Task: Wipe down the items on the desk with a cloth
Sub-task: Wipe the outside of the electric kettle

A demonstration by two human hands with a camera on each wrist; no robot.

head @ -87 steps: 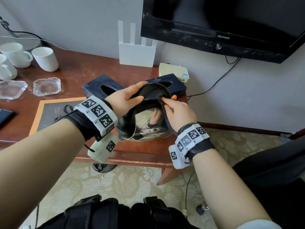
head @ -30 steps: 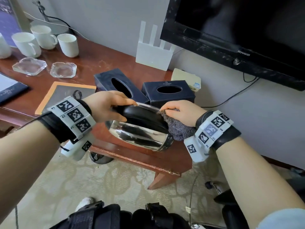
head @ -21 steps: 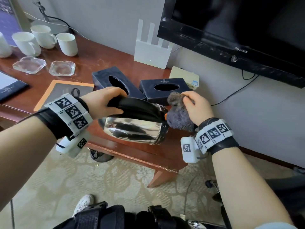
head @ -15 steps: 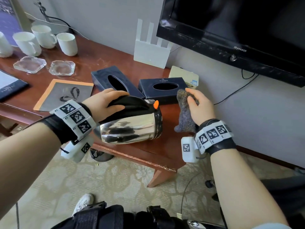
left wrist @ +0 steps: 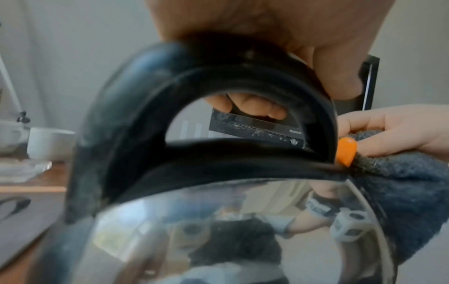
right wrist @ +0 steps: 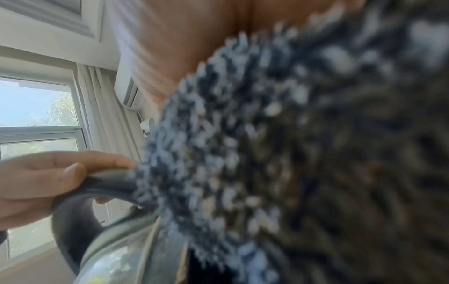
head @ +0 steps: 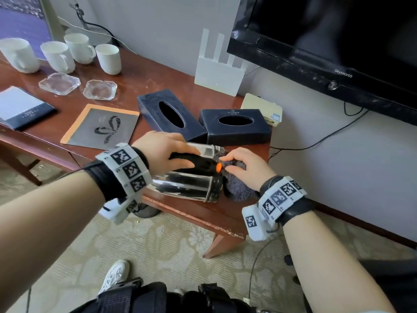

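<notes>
Two hands share the kettle (head: 187,184), tipped above the desk (head: 144,96) edge: my left hand (head: 167,150) grips its handle, my right hand (head: 246,168) pinches the cloth (head: 237,188) against its lid end; I'd rub round the rim, keeping the handle steady.

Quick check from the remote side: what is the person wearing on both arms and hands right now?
Both hands, left hand and right hand, are bare, and so are the forearms. Each wrist carries a black strap topped by a white band printed with black square fiducial codes, plus a white camera block bearing one more code underneath. A thin black cable runs from the left strap.
</notes>
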